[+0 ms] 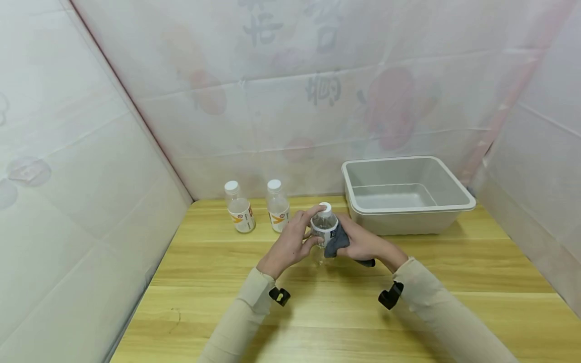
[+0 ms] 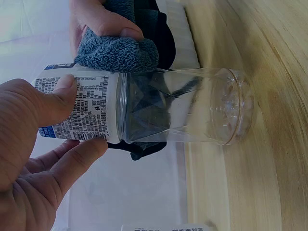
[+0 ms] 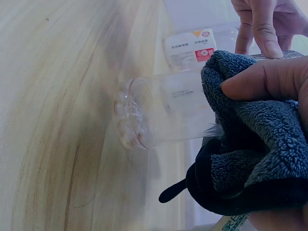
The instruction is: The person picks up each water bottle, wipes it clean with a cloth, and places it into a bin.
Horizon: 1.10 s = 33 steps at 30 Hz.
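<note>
A clear plastic bottle [image 1: 324, 219] with a white cap stands upright at the middle of the table, its base close over the wood. My left hand [image 1: 290, 241] grips it, thumb and fingers around the printed label [image 2: 91, 106], with one finger up at the cap. On the bottle's other side, my right hand [image 1: 362, 241] holds a dark grey towel [image 3: 269, 130] with black edging. The towel is bunched under the thumb and lies against the label and upper body. In the left wrist view, the bottle's lower part [image 2: 192, 106] is bare and see-through.
Two more white-capped bottles, one on the far left [image 1: 242, 214] and one nearer [image 1: 278, 212], stand at the table's back. A light grey plastic bin [image 1: 408, 222] sits at the back right. Fabric walls [image 1: 281, 126] enclose the wooden table [image 1: 336, 322] behind and at both sides.
</note>
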{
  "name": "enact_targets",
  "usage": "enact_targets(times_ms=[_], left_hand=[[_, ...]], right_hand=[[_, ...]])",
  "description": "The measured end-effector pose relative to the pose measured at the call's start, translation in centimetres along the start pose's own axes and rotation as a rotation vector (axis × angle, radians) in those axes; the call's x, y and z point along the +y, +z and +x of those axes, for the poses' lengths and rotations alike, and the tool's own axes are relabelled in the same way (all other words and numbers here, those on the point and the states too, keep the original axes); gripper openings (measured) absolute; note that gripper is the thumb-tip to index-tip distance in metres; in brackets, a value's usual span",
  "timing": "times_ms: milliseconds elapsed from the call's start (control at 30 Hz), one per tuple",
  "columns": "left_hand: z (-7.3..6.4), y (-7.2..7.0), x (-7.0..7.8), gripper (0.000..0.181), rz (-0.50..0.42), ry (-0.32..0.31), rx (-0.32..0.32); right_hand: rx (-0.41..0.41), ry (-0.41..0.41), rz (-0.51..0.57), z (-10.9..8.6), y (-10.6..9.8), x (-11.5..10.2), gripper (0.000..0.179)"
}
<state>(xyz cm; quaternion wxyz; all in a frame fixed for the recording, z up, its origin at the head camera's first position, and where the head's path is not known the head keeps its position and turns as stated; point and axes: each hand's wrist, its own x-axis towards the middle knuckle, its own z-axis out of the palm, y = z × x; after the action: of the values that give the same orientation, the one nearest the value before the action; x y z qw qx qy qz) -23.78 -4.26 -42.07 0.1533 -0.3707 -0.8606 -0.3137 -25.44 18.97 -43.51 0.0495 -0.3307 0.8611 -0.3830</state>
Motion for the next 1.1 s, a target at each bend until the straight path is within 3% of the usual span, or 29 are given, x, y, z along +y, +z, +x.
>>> enact_targets(times_ms=[300,500,900,1100], left_hand=[[0.0,-0.1,-0.2,0.076,-0.003,-0.008,-0.014],[0.0,-0.1,-0.1,0.076,-0.012,-0.001,-0.006],[-0.1,0.3,-0.2,0.076,-0.014,-0.002,-0.012],[-0.1,0.3,-0.1,0.076,-0.024,-0.013,-0.008]], right_hand=[[-0.001,-0.032,0.025,0.2,0.7,0.7,0.092],[0.014,0.008,0.002,0.0,1.1,1.1,0.096],[0.021,0.012,-0.004,-0.4,2.0,1.9,0.088],[-0.014,0.023,0.005,-0.5,2.9,2.4,0.086]])
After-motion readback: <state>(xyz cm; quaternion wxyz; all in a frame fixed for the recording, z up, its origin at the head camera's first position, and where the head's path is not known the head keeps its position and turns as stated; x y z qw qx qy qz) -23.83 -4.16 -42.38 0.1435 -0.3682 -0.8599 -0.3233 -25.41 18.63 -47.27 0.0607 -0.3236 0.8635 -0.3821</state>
